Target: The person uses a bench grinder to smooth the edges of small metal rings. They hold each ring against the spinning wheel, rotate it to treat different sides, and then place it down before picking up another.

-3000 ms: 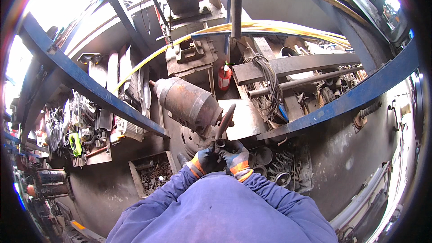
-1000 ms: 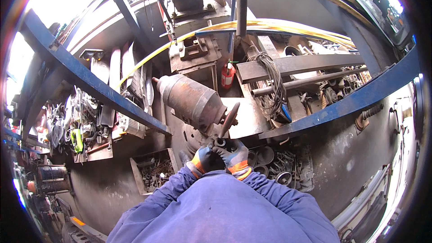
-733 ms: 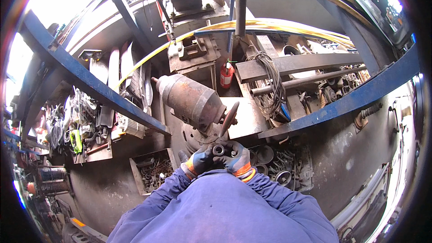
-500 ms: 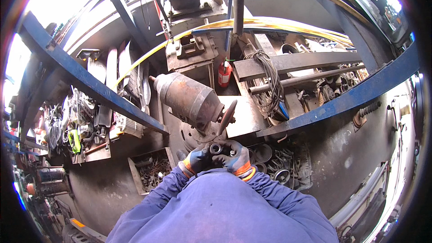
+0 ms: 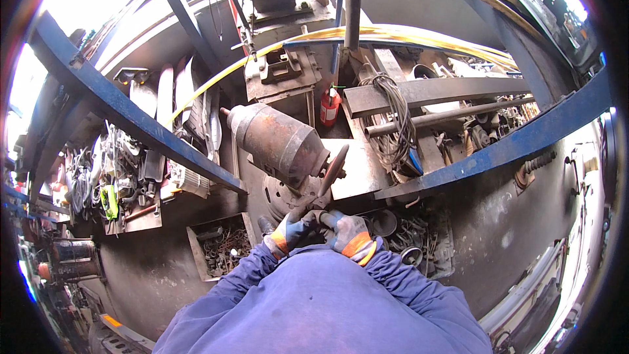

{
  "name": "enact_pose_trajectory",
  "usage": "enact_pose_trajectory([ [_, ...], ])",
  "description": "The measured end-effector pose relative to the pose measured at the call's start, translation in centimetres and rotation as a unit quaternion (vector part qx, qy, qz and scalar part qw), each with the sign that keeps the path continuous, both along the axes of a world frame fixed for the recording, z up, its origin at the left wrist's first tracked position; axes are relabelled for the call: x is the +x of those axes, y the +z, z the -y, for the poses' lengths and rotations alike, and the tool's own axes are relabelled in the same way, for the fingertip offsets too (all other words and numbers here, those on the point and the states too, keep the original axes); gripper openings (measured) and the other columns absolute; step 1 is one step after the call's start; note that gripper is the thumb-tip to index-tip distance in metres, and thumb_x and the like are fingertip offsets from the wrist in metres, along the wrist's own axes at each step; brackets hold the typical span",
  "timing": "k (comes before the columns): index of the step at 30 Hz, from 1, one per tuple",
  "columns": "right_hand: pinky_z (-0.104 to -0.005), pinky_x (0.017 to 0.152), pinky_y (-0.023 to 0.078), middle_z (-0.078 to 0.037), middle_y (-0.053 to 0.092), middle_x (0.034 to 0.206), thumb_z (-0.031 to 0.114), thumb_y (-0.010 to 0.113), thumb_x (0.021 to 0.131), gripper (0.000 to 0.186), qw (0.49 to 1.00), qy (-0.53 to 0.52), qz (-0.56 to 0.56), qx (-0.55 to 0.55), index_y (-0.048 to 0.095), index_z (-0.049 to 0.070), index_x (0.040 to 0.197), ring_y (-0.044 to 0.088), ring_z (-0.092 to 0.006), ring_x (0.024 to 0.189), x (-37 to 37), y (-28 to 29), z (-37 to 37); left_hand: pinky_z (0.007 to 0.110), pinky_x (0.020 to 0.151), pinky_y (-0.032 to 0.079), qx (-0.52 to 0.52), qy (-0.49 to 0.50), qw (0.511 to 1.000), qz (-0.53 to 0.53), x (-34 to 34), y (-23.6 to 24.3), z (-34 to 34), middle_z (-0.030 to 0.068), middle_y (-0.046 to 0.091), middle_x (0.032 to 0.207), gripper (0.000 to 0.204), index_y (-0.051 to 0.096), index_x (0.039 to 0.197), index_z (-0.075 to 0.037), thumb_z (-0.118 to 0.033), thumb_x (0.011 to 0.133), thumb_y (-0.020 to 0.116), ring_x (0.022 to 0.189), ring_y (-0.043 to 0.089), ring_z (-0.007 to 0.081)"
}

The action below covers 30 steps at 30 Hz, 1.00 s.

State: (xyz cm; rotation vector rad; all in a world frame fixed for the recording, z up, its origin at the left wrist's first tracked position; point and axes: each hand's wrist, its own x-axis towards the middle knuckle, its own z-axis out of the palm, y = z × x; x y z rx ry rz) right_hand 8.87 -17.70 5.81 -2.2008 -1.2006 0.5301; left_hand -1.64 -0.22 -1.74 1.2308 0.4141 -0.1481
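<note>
Both my gloved hands meet in front of my body, fingers curled in toward each other. My left hand [image 5: 290, 229] is closed around a small, dark, round metal part [image 5: 316, 218], now mostly covered by the gloves. From the other side, my right hand [image 5: 348, 230] closes over the same part; its fingertips are hidden. The gloves are grey and blue with orange cuffs. Just beyond the hands stands a rusty cylindrical machine [image 5: 278, 141], with a long curved handle [image 5: 334, 169] and a round metal base [image 5: 280, 196].
A tray of small rusty hardware [image 5: 226, 247] sits at left, and a heap of metal parts [image 5: 409, 239] at right. Farther off are a red fire extinguisher [image 5: 329, 107] and coiled cable [image 5: 395, 134]. Blue steel beams [image 5: 147, 132] cross both sides.
My right hand has turned and closed in over the round metal part, whose open end was facing up before and is now covered. The machine and surroundings are unchanged.
</note>
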Motion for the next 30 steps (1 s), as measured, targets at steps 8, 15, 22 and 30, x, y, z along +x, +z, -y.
enact_pose_trajectory([
  [8, -0.0283, 0.078, 0.053, -0.012, 0.075, 0.094, 0.007, 0.083, 0.075, 0.026, 0.844, -0.269, -0.426, 0.185, 0.074, 0.002, 0.099, 0.068, -0.0149, 0.083, -1.2, -6.9, -0.4, 0.032, 0.091, 0.048, 0.074, 0.064, 0.993, 0.069, 0.3, 1.8, 1.3, 0.0084, 0.064, 0.112, 0.05, 0.052, 0.127, 0.0, -0.032, 0.093, 0.067, 0.103, 0.059, 0.0157],
  [15, -0.0249, 0.061, 0.048, -0.002, 0.068, 0.077, 0.015, 0.074, 0.087, 0.014, 0.766, -0.304, -0.516, 0.235, 0.071, 0.004, 0.096, 0.059, -0.009, 0.063, 0.5, -6.8, 2.1, 0.026, 0.074, 0.051, 0.036, 0.082, 0.996, -0.007, -1.1, 1.8, -0.9, 0.0066, 0.064, 0.104, 0.047, 0.052, 0.127, 0.002, -0.026, 0.093, 0.066, 0.083, 0.061, 0.0126],
  [22, -0.0283, 0.048, 0.04, 0.001, 0.055, 0.079, 0.023, 0.052, 0.102, 0.023, 0.593, -0.202, -0.75, 0.212, 0.064, 0.01, 0.116, 0.041, -0.0066, 0.049, 1.3, -6.1, 4.5, 0.03, 0.096, 0.049, 0.012, 0.05, 0.993, 0.108, -2.5, 3.0, 0.2, 0.0083, 0.066, 0.116, 0.047, 0.05, 0.13, -0.001, -0.003, 0.088, 0.07, 0.109, 0.062, 0.0165],
  [30, -0.0275, 0.045, 0.038, 0.0, 0.054, 0.076, 0.02, 0.054, 0.101, 0.017, 0.658, -0.245, -0.691, 0.171, 0.062, 0.008, 0.11, 0.042, -0.0071, 0.049, 0.6, -2.5, 3.1, 0.027, 0.085, 0.051, -0.028, 0.047, 0.997, 0.05, -1.9, 3.7, 0.2, 0.0059, 0.066, 0.11, 0.042, 0.053, 0.127, 0.0, -0.009, 0.09, 0.069, 0.095, 0.063, 0.0132],
])
